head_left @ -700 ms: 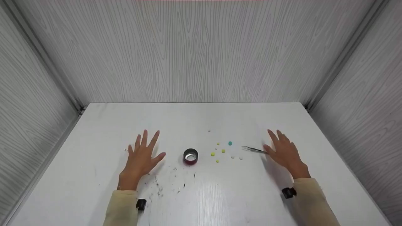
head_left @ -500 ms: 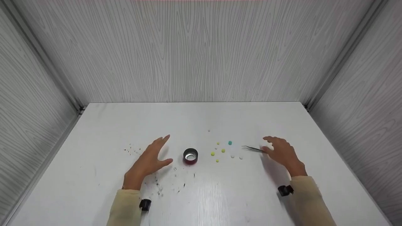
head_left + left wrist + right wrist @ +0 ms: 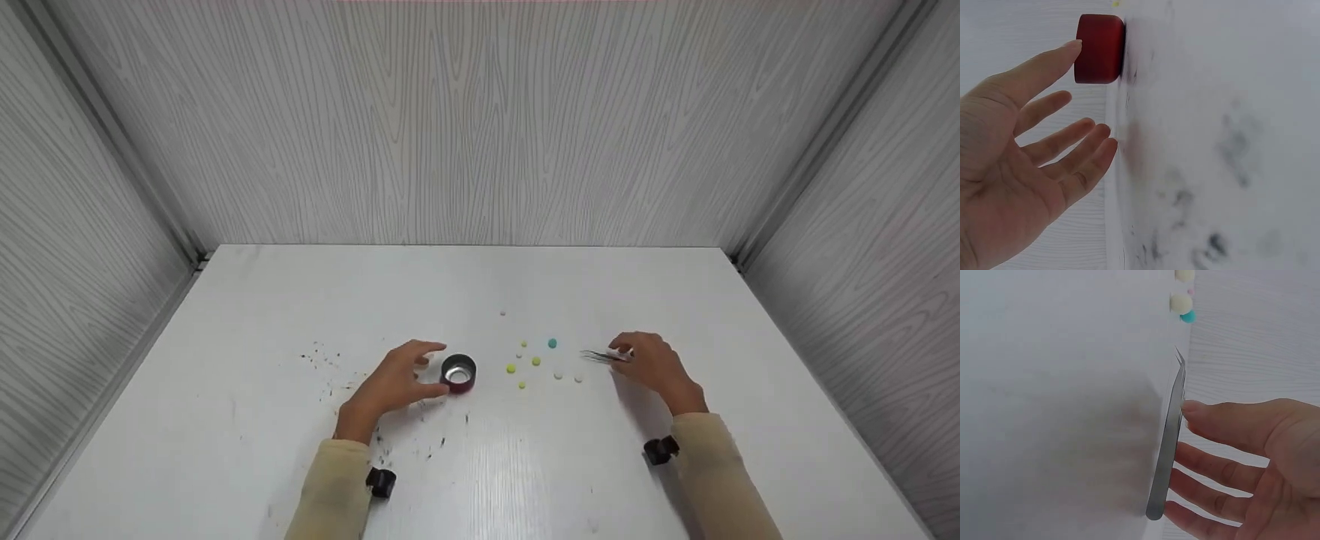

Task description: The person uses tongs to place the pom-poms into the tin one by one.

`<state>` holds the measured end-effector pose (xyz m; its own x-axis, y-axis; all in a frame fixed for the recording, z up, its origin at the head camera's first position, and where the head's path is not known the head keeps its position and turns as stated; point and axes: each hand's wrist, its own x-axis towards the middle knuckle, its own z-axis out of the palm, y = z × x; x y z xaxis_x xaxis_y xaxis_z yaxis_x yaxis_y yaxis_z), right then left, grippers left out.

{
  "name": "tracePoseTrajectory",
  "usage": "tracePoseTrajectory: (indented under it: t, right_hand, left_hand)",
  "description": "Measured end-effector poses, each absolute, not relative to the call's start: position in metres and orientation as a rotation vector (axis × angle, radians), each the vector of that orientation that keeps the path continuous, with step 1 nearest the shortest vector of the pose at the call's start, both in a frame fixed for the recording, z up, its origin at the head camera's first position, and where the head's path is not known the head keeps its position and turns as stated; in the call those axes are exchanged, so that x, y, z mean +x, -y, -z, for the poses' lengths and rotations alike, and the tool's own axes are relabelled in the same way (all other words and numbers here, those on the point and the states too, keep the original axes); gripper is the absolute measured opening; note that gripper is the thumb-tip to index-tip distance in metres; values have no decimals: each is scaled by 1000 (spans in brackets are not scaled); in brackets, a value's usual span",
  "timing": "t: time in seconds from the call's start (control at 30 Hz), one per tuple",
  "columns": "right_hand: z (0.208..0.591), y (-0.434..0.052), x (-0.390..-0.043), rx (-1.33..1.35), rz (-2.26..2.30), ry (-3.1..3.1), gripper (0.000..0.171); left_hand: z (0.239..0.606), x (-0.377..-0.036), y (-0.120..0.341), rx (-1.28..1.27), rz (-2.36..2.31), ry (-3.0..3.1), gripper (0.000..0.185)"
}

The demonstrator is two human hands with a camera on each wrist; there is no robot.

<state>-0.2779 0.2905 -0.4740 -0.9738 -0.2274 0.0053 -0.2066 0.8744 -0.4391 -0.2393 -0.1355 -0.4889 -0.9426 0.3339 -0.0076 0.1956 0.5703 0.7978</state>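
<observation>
Going left to right across the head view: there's a scatter of dark specks [image 3: 322,358] on the white tabletop [image 3: 300,300] at lower left, nothing touching them. Then the left hand [image 3: 397,382] sits just left of centre, fingers [image 3: 1081,143] spread and fairly straight, not wrapped around anything. The thumb tip looks like it's right at the side of the little red cup [image 3: 458,373], maybe just touching, but the wrist view shows no real grip on it. The cup stands upright with its shiny inside showing, and as far as I can see nothing is in it. Right of the cup, all the small beads [image 3: 536,361] lie loose on the tabletop: a few yellow ones, a teal one [image 3: 552,343], a couple of white ones, plus one tiny one further up. Then the tweezers [image 3: 600,356] lie flat with their tips pointing left toward the beads, and the right hand [image 3: 652,364] is at their back end, fingers loosely curled against the handle. In the right wrist view the fingertips touch the metal but aren't clamped round it, and the tweezers look to be resting on the surface. So my read: basically at the start, tool not lifted, no bead picked up, everything left to do.
</observation>
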Motion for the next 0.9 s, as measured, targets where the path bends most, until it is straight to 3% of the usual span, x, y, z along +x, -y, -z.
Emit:
tracePoseTrajectory:
  t: [0.63, 0.9]
  right_hand:
    - [479, -278, -288, -282, 630, -3003, 9]
    - [482, -280, -287, -242, 649, -2992, 10]
  left_hand:
    - [486, -244, 115, 419, -1388, -2549, 61]
    - [489, -248, 115, 450, -1446, -2509, 55]
